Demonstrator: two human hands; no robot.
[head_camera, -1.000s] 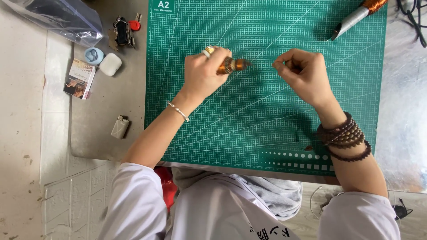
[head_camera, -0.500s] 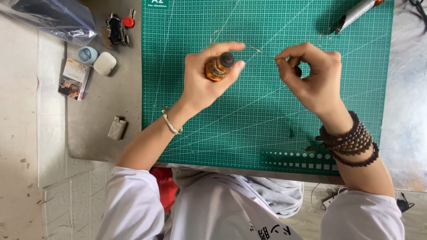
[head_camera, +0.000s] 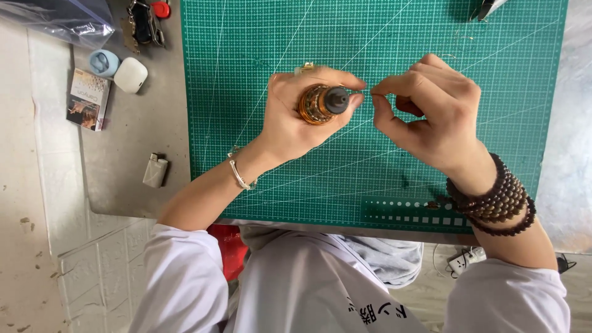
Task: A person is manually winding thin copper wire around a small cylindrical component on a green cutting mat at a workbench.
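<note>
My left hand [head_camera: 296,120] is raised above the green cutting mat [head_camera: 259,49] and grips a small spool of copper wire [head_camera: 320,103] with a dark end cap facing the camera. My right hand [head_camera: 425,114] is close beside it, with thumb and forefinger pinched together near the spool's cap, on what looks like a very thin wire that is barely visible. A thin bracelet is on my left wrist and dark wooden bead bracelets [head_camera: 496,200] wrap my right wrist.
Left of the mat on the grey tabletop lie a small printed box [head_camera: 88,98], a white case [head_camera: 130,74], a blue case [head_camera: 103,61], a lighter [head_camera: 155,169] and a key bunch [head_camera: 143,23]. A clear plastic bag [head_camera: 58,18] is at top left. A tool tip [head_camera: 487,7] shows at the mat's top right.
Both hands have lifted off the mat and come closer to the camera and to each other. The spool has turned so its cap faces up.
</note>
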